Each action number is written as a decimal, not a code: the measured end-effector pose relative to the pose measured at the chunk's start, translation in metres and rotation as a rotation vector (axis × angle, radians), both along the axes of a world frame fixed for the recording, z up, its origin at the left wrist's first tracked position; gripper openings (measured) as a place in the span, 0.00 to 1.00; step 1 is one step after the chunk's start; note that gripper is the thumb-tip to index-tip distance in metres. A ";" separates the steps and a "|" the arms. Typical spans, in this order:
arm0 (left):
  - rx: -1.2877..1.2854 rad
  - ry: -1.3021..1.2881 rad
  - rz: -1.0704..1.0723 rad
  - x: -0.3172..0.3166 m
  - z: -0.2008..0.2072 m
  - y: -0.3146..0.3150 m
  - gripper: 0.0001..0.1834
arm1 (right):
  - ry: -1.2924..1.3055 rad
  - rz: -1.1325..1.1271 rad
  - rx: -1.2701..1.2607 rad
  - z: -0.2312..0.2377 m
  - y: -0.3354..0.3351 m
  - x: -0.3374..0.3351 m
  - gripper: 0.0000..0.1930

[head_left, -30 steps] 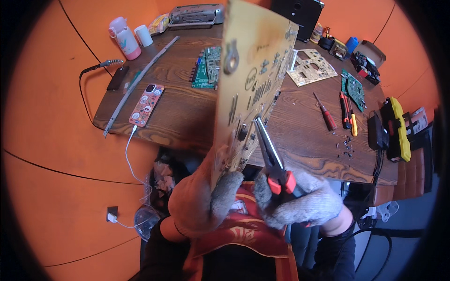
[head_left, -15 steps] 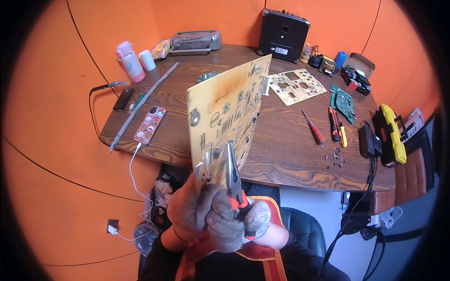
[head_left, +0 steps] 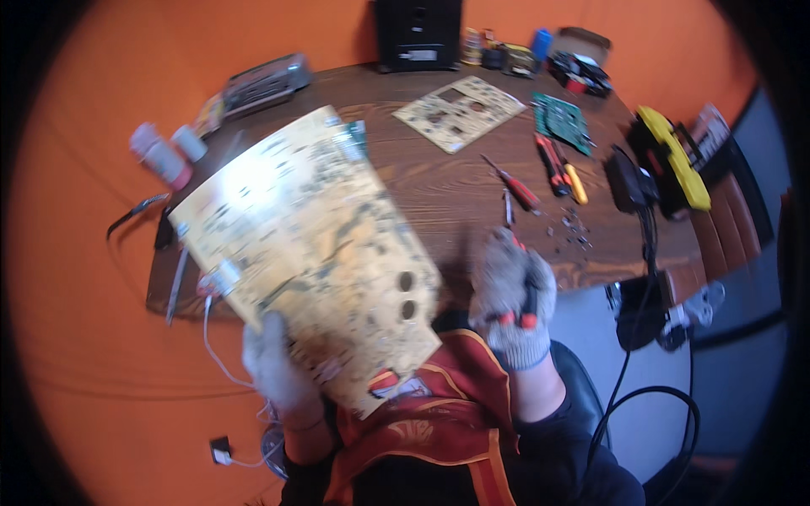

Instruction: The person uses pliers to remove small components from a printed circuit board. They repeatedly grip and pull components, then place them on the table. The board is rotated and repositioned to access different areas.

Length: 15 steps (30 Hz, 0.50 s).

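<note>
In a grey work glove, my left hand (head_left: 274, 358) is closed on the lower left edge of a large tan circuit board (head_left: 316, 244). The board is tilted above the near left part of the table, one face turned up with a bright glare on it. My right hand (head_left: 510, 287), also gloved, is wrapped round a pair of pliers with red and black handles (head_left: 529, 308). Their jaws point away from me over the table's near edge, clear of the board. Most of the left fingers are hidden behind the board.
Right on the wooden table (head_left: 422, 202) lie a red screwdriver (head_left: 516, 190), a red and black tool (head_left: 554, 167), loose small parts (head_left: 575, 229) and a green circuit board (head_left: 563, 122). Another tan board (head_left: 460, 111) lies farther back. A yellow and black toolbox (head_left: 672, 160) stands right.
The board has swung left and turned from nearly edge-on to show its broad face. My right hand with the pliers has moved right, away from the board. The view has shifted.
</note>
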<state>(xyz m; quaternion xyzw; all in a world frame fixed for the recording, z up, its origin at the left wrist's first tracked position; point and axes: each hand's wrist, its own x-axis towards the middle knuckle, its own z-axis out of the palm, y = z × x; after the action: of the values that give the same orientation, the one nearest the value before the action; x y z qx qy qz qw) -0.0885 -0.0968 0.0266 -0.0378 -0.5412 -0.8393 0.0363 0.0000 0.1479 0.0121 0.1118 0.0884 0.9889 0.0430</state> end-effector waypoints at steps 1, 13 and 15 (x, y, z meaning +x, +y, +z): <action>-0.253 0.082 0.104 -0.002 0.001 0.002 0.14 | -0.098 -0.035 0.023 -0.011 0.015 -0.001 0.10; -0.827 0.441 0.192 -0.009 -0.004 -0.009 0.20 | -0.321 -0.251 0.115 -0.047 0.047 0.000 0.21; -0.689 0.281 0.141 -0.012 -0.009 -0.013 0.23 | -0.317 -0.263 0.201 -0.042 0.048 0.003 0.23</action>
<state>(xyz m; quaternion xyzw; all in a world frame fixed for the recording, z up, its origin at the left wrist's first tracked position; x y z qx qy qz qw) -0.1007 -0.1100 0.0175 -0.1253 -0.7828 -0.5901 0.1530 0.0030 0.1956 -0.0298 -0.0306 -0.0336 0.9838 0.1734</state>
